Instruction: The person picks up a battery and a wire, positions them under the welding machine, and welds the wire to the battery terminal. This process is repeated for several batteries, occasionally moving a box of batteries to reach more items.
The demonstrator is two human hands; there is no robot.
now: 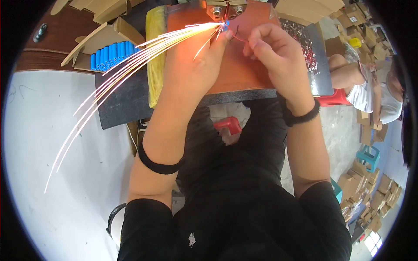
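Sparks (143, 48) fly left from a small blue piece (227, 24), left hand (199, 56) pinching it near the metal fittings (216, 12), right hand (275, 50) pinching a thin red wire (239, 39), boxed blue cylinders (112, 55) off left

The left hand (201, 66) holds a small blue piece (226, 24), and bright sparks (143, 48) arc away leftward from there. Nearby, the right hand (278, 48) pinches a thin red wire (239, 38); blue cylinders (114, 55) stand in an open cardboard box (82, 61).
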